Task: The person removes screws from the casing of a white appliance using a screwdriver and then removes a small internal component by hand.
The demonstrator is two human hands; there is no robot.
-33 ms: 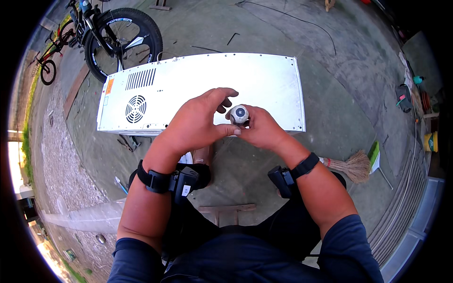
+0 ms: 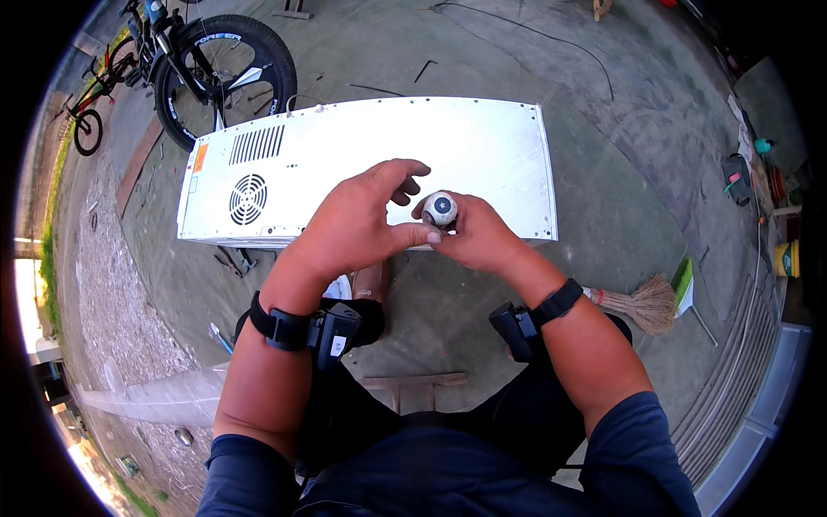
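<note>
My right hand (image 2: 472,233) is wrapped round a whitish round-topped object (image 2: 440,208). A dark disc with a pale star marks its top, which faces up; the rest is hidden in the fingers, so its kind cannot be told. My left hand (image 2: 366,215) is beside it with curved fingers apart and nothing in them. The left thumb tip meets the right hand just below the object. Both hands are above the near edge of a long white metal case (image 2: 345,138), which has a slotted vent (image 2: 257,145) and a round grille (image 2: 249,200).
Behind the case at the left stands a bicycle (image 2: 226,77). A straw broom (image 2: 642,303) and a green dustpan (image 2: 685,284) lie to the right. Several hand tools (image 2: 234,260) are on the floor by the case. A small wooden stool (image 2: 415,381) is between my legs.
The round-topped object has tilted very slightly to the right in my right hand. My left fingers have shifted a touch. Nothing else differs.
</note>
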